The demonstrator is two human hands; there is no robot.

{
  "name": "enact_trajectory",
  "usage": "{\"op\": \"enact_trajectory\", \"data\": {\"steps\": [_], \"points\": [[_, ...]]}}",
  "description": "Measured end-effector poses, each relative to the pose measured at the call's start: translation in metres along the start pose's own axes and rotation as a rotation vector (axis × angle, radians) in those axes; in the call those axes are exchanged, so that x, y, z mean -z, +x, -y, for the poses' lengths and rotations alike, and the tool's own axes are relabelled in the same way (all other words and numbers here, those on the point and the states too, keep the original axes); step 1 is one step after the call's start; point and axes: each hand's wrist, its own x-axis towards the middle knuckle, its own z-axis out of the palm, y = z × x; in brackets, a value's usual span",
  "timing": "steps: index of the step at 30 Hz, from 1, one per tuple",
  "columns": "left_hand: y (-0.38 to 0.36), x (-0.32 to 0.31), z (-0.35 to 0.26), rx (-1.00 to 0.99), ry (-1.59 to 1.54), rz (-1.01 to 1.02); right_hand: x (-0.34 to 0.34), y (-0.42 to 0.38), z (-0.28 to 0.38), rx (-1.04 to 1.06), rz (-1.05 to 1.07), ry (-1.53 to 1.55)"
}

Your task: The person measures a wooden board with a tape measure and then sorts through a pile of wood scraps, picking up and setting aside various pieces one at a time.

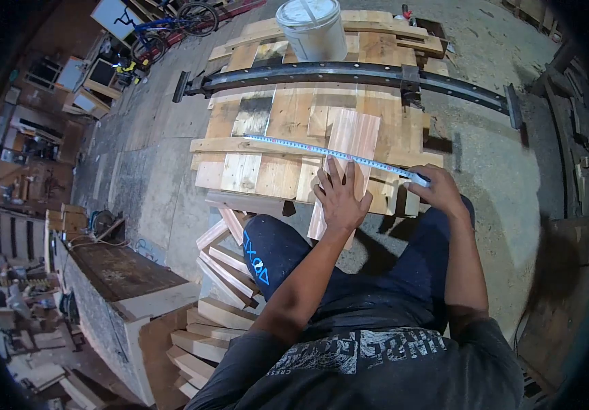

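A tape measure (321,150) is pulled out across a wooden batten and a loose reddish board (354,133) on the plank-topped workbench (281,179). My left hand (343,201) lies with fingers spread flat on that board, its fingertips close to the blade. At the right end of the blade, my right hand (438,190) is closed around the tape measure's case, most of which the fingers hide. The blade runs slightly downward from left to right. The board lies slanted, its near end reaching past the bench's front edge toward my lap.
A long steel bar clamp (294,70) spans the bench behind the tape. A white bucket (315,34) stands at the back. Several wood offcuts (229,256) lie by my left knee, near a large wooden box (103,321). A bicycle (171,31) stands at the far left.
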Motion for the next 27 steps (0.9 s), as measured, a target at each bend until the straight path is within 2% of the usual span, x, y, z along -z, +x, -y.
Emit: {"op": "enact_trajectory", "data": {"steps": [6,9,10,11,12,14,16,20,27], "points": [[0.002,0.002,-0.002,0.032,0.015,0.068,-0.005,0.003,-0.014,0.056,-0.017,0.017],[0.000,-0.014,0.005,0.022,-0.058,0.021,-0.021,0.006,-0.037,0.055,-0.006,0.022],[-0.001,-0.021,0.007,-0.012,-0.038,-0.014,-0.024,0.005,-0.042,0.035,-0.011,0.091],[-0.001,-0.020,0.003,-0.007,-0.031,-0.021,-0.030,0.004,-0.047,0.099,-0.077,0.125],[-0.001,-0.025,0.005,-0.022,0.025,-0.019,-0.033,0.005,-0.054,0.079,-0.028,0.071],[-0.001,-0.008,-0.010,0.008,0.083,0.010,-0.024,-0.003,-0.043,0.105,-0.085,0.089],[-0.002,-0.004,-0.015,0.024,0.078,0.014,-0.023,-0.006,-0.042,0.064,-0.032,0.029],[-0.003,-0.010,-0.014,0.024,0.076,-0.018,-0.031,-0.013,-0.045,0.102,-0.109,0.215],[-0.004,-0.006,-0.021,0.033,0.183,0.042,-0.036,-0.016,-0.055,-0.034,-0.115,0.545]]}}
